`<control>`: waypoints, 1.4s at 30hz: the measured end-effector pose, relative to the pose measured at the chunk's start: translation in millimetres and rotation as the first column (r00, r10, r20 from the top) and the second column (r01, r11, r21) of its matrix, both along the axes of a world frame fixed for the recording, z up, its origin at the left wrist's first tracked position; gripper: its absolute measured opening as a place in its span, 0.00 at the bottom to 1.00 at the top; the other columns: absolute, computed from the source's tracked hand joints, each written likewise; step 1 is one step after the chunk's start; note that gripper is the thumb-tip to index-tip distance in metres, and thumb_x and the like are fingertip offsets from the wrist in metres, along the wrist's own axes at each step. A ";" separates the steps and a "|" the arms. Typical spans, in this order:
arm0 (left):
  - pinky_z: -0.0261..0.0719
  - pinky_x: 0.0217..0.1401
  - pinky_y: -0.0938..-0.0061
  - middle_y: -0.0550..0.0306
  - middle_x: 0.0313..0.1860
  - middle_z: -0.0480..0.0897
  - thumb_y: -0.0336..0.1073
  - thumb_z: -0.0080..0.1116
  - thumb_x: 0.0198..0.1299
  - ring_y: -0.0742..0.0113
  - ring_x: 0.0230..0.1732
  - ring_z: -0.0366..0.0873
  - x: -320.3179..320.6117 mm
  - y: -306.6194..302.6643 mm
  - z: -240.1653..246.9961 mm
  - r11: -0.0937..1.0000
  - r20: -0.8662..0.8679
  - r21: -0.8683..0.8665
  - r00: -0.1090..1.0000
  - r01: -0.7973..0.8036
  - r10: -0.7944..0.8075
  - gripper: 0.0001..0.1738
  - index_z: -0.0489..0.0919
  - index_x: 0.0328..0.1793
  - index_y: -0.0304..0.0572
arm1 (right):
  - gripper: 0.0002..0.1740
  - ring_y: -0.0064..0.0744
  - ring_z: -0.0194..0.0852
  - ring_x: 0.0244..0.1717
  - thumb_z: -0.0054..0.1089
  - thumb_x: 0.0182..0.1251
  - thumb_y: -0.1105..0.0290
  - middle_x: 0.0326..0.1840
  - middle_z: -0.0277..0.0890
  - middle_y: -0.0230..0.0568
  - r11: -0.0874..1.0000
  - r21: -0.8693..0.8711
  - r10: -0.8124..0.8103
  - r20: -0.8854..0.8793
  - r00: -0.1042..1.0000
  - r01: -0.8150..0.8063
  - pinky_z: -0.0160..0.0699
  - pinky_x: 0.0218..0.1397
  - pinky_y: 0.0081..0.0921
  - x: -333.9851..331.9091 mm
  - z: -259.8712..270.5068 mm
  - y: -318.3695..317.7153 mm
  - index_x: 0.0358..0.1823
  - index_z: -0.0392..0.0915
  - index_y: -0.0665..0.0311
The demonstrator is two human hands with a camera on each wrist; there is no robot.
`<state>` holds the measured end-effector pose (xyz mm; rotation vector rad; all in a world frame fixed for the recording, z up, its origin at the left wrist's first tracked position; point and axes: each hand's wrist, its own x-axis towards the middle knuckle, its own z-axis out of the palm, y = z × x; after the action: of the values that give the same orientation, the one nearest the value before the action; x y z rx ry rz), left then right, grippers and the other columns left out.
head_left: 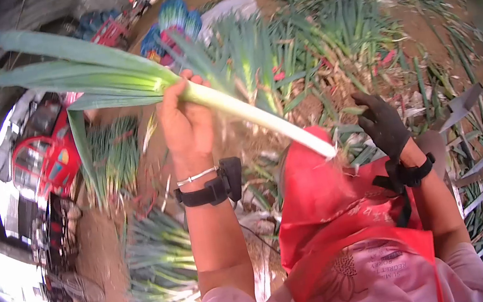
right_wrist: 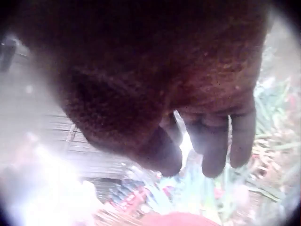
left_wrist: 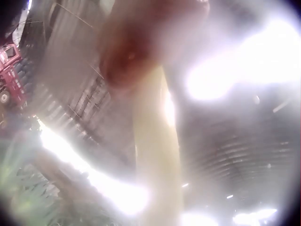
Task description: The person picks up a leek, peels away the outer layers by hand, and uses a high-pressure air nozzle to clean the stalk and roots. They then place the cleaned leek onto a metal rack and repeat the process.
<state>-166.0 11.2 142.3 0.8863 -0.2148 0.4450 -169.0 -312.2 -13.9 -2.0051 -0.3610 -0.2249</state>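
Note:
My bare left hand (head_left: 186, 118) grips a long leek (head_left: 249, 117) around its upper shank, where the white stem turns green. The leek slants across the head view. Its broad green leaves fan out to the upper left, and its white root end points down right, over the red apron. In the left wrist view the pale stem (left_wrist: 157, 150) runs down from the blurred fingers (left_wrist: 129, 56). My right hand (head_left: 384, 125), in a dark glove, is raised to the right of the root end, apart from it. Its fingers (right_wrist: 215, 150) hang loosely bent, with no held thing showing between them.
Bundles of leeks (head_left: 248, 55) stand ahead on the dirt floor, and more leeks (head_left: 158, 265) lie at my left. A metal rack (head_left: 479, 176) is close on my right. A red vehicle (head_left: 47, 159) stands at the far left. A red apron (head_left: 325, 201) covers my lap.

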 end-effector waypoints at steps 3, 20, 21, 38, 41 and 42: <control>0.76 0.49 0.66 0.51 0.44 0.75 0.22 0.54 0.56 0.63 0.43 0.74 30.6 -62.6 19.0 0.980 0.029 0.168 0.993 0.106 -0.113 0.22 0.68 0.58 0.36 | 0.26 0.44 0.75 0.47 0.62 0.56 0.78 0.54 0.73 0.46 0.996 0.082 -0.046 0.197 0.979 0.030 0.74 0.52 0.34 -6.2 77.3 -29.9 0.59 0.72 0.61; 0.70 0.57 0.65 0.50 0.48 0.78 0.37 0.57 0.56 0.58 0.51 0.75 21.4 -478.6 5.5 -0.193 -0.441 0.779 0.303 0.596 -0.845 0.27 0.71 0.61 0.33 | 0.07 0.44 0.80 0.37 0.62 0.51 0.66 0.28 0.79 0.38 0.286 -0.666 0.052 0.729 0.683 0.689 0.78 0.43 0.37 -104.4 168.5 -303.2 0.33 0.81 0.54; 0.66 0.62 0.67 0.51 0.52 0.77 0.42 0.58 0.58 0.61 0.54 0.74 19.1 -485.9 14.6 -0.264 -0.428 0.880 0.416 0.396 -0.802 0.32 0.68 0.66 0.34 | 0.09 0.41 0.80 0.38 0.62 0.52 0.68 0.30 0.79 0.40 0.214 -0.733 -0.026 0.657 0.754 0.646 0.78 0.43 0.37 -110.0 156.0 -335.0 0.36 0.81 0.56; 0.63 0.28 0.83 0.69 0.24 0.70 0.34 0.58 0.63 0.82 0.25 0.63 29.8 -9.0 -54.0 0.143 -0.013 0.988 0.892 -0.058 0.452 0.12 0.70 0.28 0.42 | 0.28 0.37 0.71 0.59 0.63 0.55 0.74 0.57 0.74 0.39 0.684 -0.706 -0.722 -0.618 0.312 0.184 0.69 0.62 0.33 -241.6 -200.9 -535.3 0.60 0.73 0.60; 0.60 0.22 0.82 0.70 0.18 0.65 0.34 0.60 0.61 0.81 0.19 0.60 -35.2 77.8 -114.6 0.298 -0.177 0.951 0.652 -0.079 0.737 0.18 0.65 0.22 0.47 | 0.26 0.36 0.71 0.58 0.62 0.57 0.73 0.57 0.74 0.40 0.485 -0.815 -0.832 -0.319 0.453 0.317 0.69 0.61 0.32 -202.1 -140.3 -526.2 0.60 0.73 0.61; 0.60 0.21 0.81 0.70 0.17 0.64 0.35 0.61 0.61 0.81 0.18 0.60 -54.1 96.8 -135.8 0.328 -0.213 0.939 0.579 -0.101 0.787 0.18 0.66 0.21 0.48 | 0.26 0.35 0.71 0.58 0.62 0.58 0.72 0.57 0.74 0.40 0.464 -0.794 -0.832 -0.241 0.499 0.392 0.69 0.61 0.31 -180.9 -105.8 -508.3 0.60 0.73 0.62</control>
<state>-220.1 108.0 6.4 2.1459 0.6286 0.5605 -349.9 -820.5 -119.6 -2.6966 0.9735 0.1282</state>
